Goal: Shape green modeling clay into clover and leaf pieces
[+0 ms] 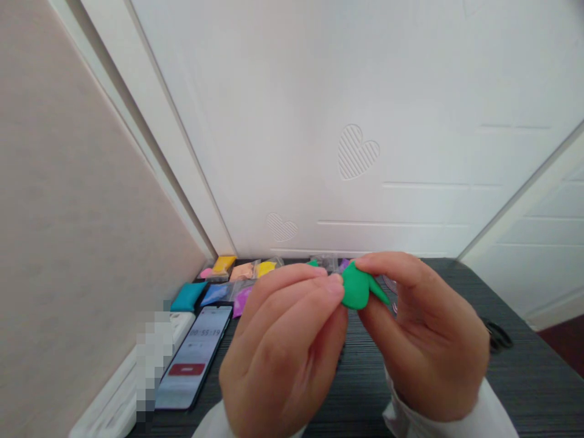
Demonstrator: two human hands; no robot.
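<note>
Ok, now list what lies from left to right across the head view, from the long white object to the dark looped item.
Long white object → phone → left hand → green piece → right hand → dark looped item.

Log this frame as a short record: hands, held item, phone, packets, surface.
left hand: fingertips at the green piece's left edge; grip unclear
right hand: holds the green piece between finger and thumb
green piece: rounded lobe, narrow pointed part toward the right; raised above the table
phone: left of the left hand, screen lit, reads 00:55:19, red button below
packets: teal packet and blue packet beyond the phone; others behind
table: dark, finely ribbed
</note>
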